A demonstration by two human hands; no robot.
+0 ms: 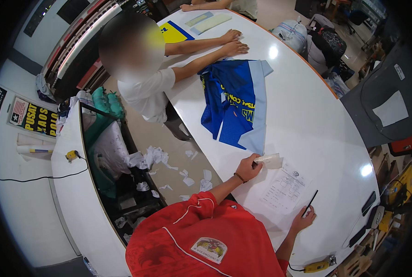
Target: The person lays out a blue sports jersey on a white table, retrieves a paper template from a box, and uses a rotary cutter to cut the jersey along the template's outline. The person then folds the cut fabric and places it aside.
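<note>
My left hand (248,168) grips a small pale slip (270,161) over the white table, just below a blue garment with yellow lettering and light-blue edging (229,101). My right hand (304,217) is closed around a black pen (312,197), held upright-slanted beside a printed paper sheet (283,187). The sheet lies between my two hands, partly under the slip. My red sleeves and shirt fill the lower middle of the head view.
A co-worker in white (143,97) rests both hands on the white table (317,134) at upper left; another person's arm is at the top. Scraps (187,180) litter the floor. A grey cabinet (381,97) stands right; phones (368,203) and yellow tape measures (317,266) lie along the edge.
</note>
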